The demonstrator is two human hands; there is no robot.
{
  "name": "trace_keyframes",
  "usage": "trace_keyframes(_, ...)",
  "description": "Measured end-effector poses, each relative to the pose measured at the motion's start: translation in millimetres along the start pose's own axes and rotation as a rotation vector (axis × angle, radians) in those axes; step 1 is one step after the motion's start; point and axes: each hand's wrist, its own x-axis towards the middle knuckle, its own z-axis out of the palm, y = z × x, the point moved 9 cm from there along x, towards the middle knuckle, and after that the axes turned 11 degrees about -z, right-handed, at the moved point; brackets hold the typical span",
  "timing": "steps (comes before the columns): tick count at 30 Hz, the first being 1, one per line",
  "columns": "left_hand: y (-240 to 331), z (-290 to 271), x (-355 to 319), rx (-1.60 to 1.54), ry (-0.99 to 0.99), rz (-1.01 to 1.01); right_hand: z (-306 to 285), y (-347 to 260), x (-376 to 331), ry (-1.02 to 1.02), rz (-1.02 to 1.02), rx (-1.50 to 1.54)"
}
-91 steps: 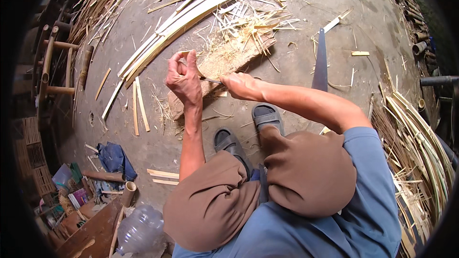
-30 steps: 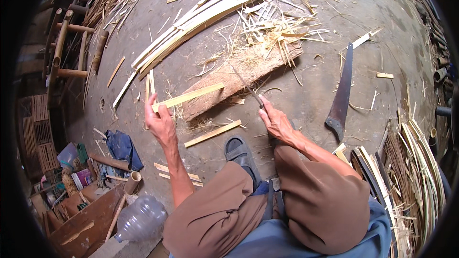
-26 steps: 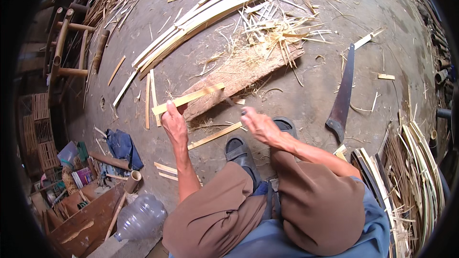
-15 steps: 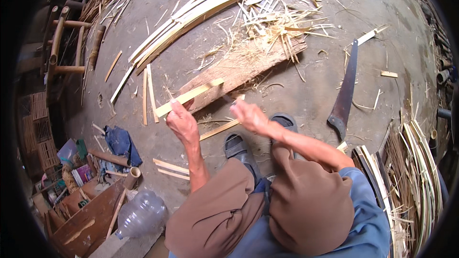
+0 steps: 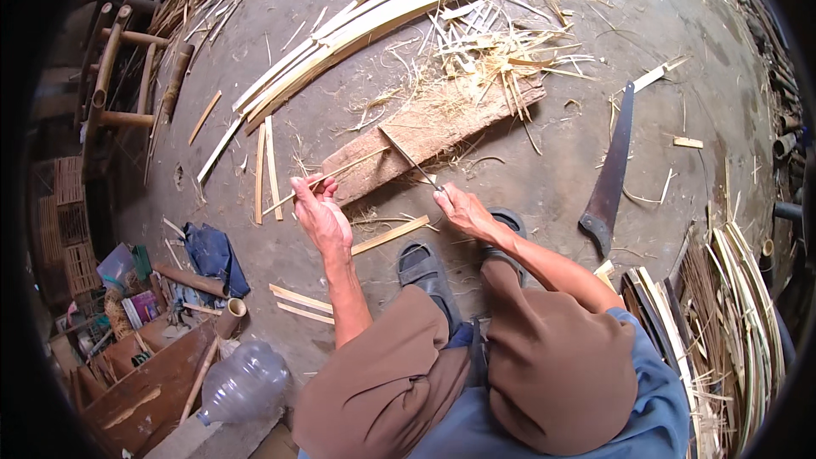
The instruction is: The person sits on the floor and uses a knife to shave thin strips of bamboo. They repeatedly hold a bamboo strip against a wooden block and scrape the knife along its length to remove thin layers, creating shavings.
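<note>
A narrow bamboo strip (image 5: 350, 167), seen edge-on, is pinched in my left hand (image 5: 321, 214), palm partly turned up. Its far end reaches over the thick wooden board (image 5: 365, 157) lying on the floor. My right hand (image 5: 463, 209) is closed round the handle of a knife (image 5: 406, 153). The slim dark blade points up and left across the board, its tip close to the strip's far end; whether the two touch, I cannot tell. Thin shavings (image 5: 484, 68) cover the far half of the board.
Long split bamboo strips (image 5: 357, 30) lie beyond the board. A handsaw (image 5: 614, 166) rests to the right, near a bundle of strips (image 5: 739, 314). Left are a blue cloth (image 5: 217, 257), a clear plastic bottle (image 5: 245, 381) and a wooden box (image 5: 144, 382). My sandals (image 5: 422, 270) flank the near side.
The strip, earlier showing its broad pale face, is now turned edge-on and its far end sits slightly lower. My right hand has moved slightly right; the knife, blurred before, now lies across the board.
</note>
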Motion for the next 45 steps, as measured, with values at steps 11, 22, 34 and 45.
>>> trace_keyframes(11, -11.1, -7.7, -13.6, 0.404, -0.025, -0.164, 31.9, -85.3, 11.8, -0.179, -0.215, -0.05)
trace_keyframes(22, -12.7, -3.1, -10.8, 0.363, -0.032, -0.09, 17.9, -20.6, 31.8, -0.113, 0.061, -0.066)
trace_keyframes(34, -0.6, -13.0, -3.7, 0.38, -0.042, 0.072, 11.4, 9.6, 15.1, -0.116, 0.048, -0.185)
trace_keyframes(45, 43.0, -253.5, 21.0, 1.735, 0.381, 0.421, 26.1, -3.1, 15.9, -0.123, -0.044, -0.2)
